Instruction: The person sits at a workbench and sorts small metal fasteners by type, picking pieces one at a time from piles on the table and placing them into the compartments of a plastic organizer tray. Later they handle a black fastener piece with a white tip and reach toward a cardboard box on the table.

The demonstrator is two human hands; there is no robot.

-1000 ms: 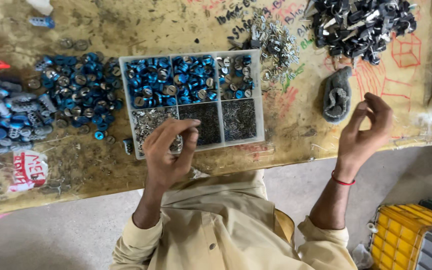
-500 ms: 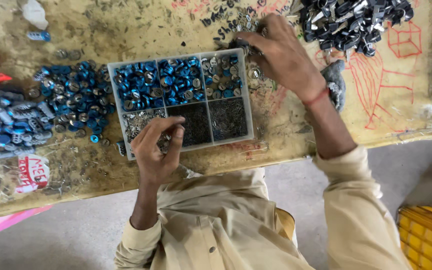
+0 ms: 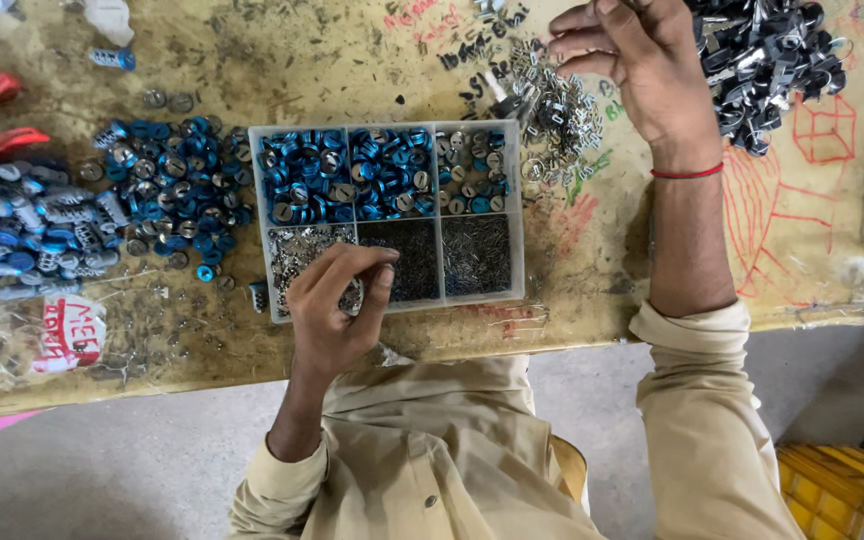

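— Compartments? Count them.

— Six in the clear plastic tray (image 3: pixel 518 210): three across the far row, three across the near row. Far left and far middle are full of blue rings, far right has silver-and-blue discs. Near left holds shiny metal bits, the other two hold dark fine pins.

— Hands?

— Two, both the person's own. The left hand (image 3: pixel 334 305) sits over the near-left compartment, fingertips (image 3: pixel 384 262) pinched narrow together; whether a bit is caught between them I cannot tell. The right hand (image 3: pixel 642 65) reaches far out over the pile of small silver parts (image 3: pixel 552 110), fingers loosely curled and a little apart, with a red thread at the wrist.

— Room around the tray?

— Tight. The loose blue rings (image 3: pixel 177 190) lie just beside its left wall, the silver pile touches its far right corner, and black keys (image 3: pixel 772 50) are heaped beyond. The near wall is close to the bench edge (image 3: pixel 152 385); a bare strip runs there.
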